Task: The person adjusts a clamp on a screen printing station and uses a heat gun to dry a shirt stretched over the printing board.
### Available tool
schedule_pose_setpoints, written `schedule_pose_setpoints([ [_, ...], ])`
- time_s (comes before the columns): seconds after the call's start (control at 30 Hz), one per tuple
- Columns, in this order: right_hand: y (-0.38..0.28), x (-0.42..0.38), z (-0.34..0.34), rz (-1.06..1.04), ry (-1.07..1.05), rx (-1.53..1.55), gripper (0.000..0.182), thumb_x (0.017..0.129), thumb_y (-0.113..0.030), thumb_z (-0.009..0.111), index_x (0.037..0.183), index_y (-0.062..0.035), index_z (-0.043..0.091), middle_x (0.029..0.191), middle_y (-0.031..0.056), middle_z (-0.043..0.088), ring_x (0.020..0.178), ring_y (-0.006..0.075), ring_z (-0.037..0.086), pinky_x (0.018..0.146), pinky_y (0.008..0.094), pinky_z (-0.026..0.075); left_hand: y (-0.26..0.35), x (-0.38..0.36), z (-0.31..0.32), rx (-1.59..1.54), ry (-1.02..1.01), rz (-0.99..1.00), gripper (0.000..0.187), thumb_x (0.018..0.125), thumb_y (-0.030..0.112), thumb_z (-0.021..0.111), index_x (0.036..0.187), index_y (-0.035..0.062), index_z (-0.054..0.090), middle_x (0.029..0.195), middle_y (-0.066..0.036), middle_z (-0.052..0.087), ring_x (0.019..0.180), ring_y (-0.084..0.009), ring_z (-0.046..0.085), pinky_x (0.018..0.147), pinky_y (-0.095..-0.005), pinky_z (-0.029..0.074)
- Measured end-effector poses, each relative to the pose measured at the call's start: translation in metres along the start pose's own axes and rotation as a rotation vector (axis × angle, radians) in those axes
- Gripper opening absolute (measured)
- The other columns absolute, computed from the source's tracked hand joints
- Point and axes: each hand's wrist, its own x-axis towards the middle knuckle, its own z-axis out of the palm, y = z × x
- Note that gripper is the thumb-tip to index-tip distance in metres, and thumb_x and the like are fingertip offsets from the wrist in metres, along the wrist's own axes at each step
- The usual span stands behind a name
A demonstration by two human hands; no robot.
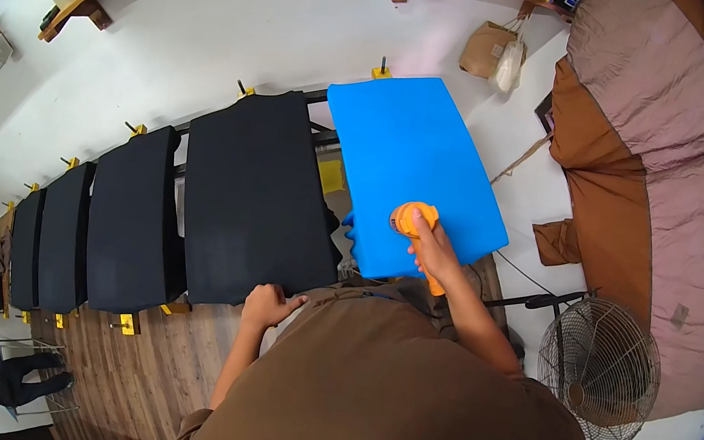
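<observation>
My right hand (434, 249) is wrapped around an orange gun-shaped tool (415, 218) with a rounded head and a handle that shows below my fist. The tool is over the lower part of a board covered in smooth bright blue fabric (412, 152). Bunched blue cloth hangs at that board's left side. My left hand (268, 306) is at the near edge of a black fabric-covered board (256, 192), thumb held apart from the fingers and nothing visible in it.
More black-covered boards (130, 214) run off to the left, with yellow clamps (129, 324) at their ends. A caged fan (598, 375) stands at my right. Shelves line the wall (263, 25). Another person (0, 381) sits at the far lower left.
</observation>
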Motion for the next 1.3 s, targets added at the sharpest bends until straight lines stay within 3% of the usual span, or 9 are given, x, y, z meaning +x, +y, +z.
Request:
schedule_pose_setpoints([
  [0.1, 0.01, 0.004, -0.013, 0.131, -0.289, 0.425, 0.088, 0.095, -0.084, 0.037, 0.128, -0.0067, 0.061, 0.079, 0.0077, 0.062, 0.057, 0.0136, 0.056, 0.049, 0.03, 0.047, -0.003, 0.002, 0.0, -0.054, -0.023, -0.022, 0.073, 0.079, 0.072, 0.075, 0.066, 0.0001, 0.071, 0.057, -0.017, 0.066, 0.061, -0.0358, 0.071, 0.064, -0.042, 0.059],
  [0.23, 0.003, -0.009, -0.006, 0.037, -0.173, 0.159, 0.088, 0.095, -0.084, 0.037, 0.128, -0.0065, 0.061, 0.079, 0.0073, 0.062, 0.056, 0.0127, 0.055, 0.048, 0.0292, 0.047, -0.013, 0.008, 0.006, -0.125, -0.033, 0.003, 0.072, 0.08, 0.07, 0.075, 0.067, -0.0002, 0.071, 0.057, -0.017, 0.066, 0.06, -0.0345, 0.071, 0.064, -0.0412, 0.058],
  [0.3, -0.006, -0.019, 0.001, -0.12, 0.067, -0.003, 0.084, 0.096, -0.081, 0.041, 0.126, -0.0059, 0.062, 0.078, 0.0068, 0.062, 0.056, 0.0123, 0.054, 0.047, 0.0284, 0.046, -0.013, 0.009, 0.008, -0.133, -0.023, 0.019, 0.071, 0.08, 0.07, 0.075, 0.067, -0.0002, 0.071, 0.057, -0.017, 0.066, 0.059, -0.0344, 0.07, 0.064, -0.0411, 0.058],
  [0.4, -0.001, -0.017, -0.021, 0.056, -0.179, 0.23, 0.072, 0.1, -0.074, 0.044, 0.117, -0.006, 0.061, 0.075, 0.0048, 0.061, 0.054, 0.0107, 0.055, 0.045, 0.0258, 0.045, -0.014, 0.008, 0.007, -0.143, -0.024, -0.013, 0.07, 0.082, 0.068, 0.075, 0.068, -0.0007, 0.072, 0.058, -0.018, 0.066, 0.059, -0.0347, 0.07, 0.065, -0.0409, 0.058],
  [0.53, 0.007, -0.025, -0.021, -0.069, -0.106, 0.052, 0.065, 0.102, -0.069, 0.049, 0.117, -0.0066, 0.061, 0.075, 0.0051, 0.062, 0.054, 0.0101, 0.055, 0.045, 0.0248, 0.045, -0.009, 0.007, 0.006, -0.23, -0.033, -0.035, 0.066, 0.083, 0.063, 0.078, 0.068, -0.0014, 0.071, 0.055, -0.015, 0.063, 0.055, -0.0278, 0.067, 0.062, -0.0372, 0.055],
  [0.67, 0.011, -0.029, -0.023, -0.023, -0.132, 0.264, 0.063, 0.103, -0.066, 0.05, 0.119, -0.0061, 0.06, 0.075, 0.0057, 0.062, 0.054, 0.0099, 0.056, 0.045, 0.0237, 0.045, -0.022, 0.014, 0.013, -0.43, -0.056, -0.082, 0.061, 0.086, 0.055, 0.081, 0.065, -0.0005, 0.068, 0.051, -0.005, 0.055, 0.051, -0.0135, 0.053, 0.055, -0.031, 0.045],
  [1.03, 0.023, -0.03, -0.032, 0.009, -0.126, 0.209, 0.066, 0.103, -0.066, 0.048, 0.125, -0.0047, 0.059, 0.077, 0.007, 0.063, 0.055, 0.0104, 0.056, 0.046, 0.0241, 0.046, -0.028, 0.018, 0.015, -0.668, 0.007, -0.126, 0.061, 0.091, 0.05, 0.08, 0.061, 0.0028, 0.058, 0.058, 0.001, 0.054, 0.058, -0.0078, 0.045, 0.056, -0.0281, 0.04],
  [1.23, 0.018, -0.035, -0.034, -0.033, -0.026, 0.031, 0.07, 0.104, -0.065, 0.048, 0.148, -0.0108, 0.052, 0.081, 0.0082, 0.063, 0.056, 0.0094, 0.055, 0.046, 0.0251, 0.046, -0.032, 0.02, 0.017, -0.659, 0.007, -0.127, 0.059, 0.091, 0.05, 0.08, 0.061, 0.0042, 0.057, 0.059, 0.001, 0.053, 0.057, -0.0075, 0.043, 0.056, -0.028, 0.039],
  [1.3, 0.021, -0.031, -0.045, 0.13, -0.31, 0.425, 0.07, 0.105, -0.062, 0.049, 0.155, -0.0146, 0.046, 0.084, 0.0079, 0.064, 0.056, 0.0091, 0.054, 0.046, 0.0251, 0.046, -0.031, 0.019, 0.016, -0.689, -0.001, -0.129, 0.059, 0.091, 0.049, 0.08, 0.061, 0.0048, 0.056, 0.059, 0.002, 0.053, 0.057, -0.0073, 0.043, 0.055, -0.0279, 0.038],
])
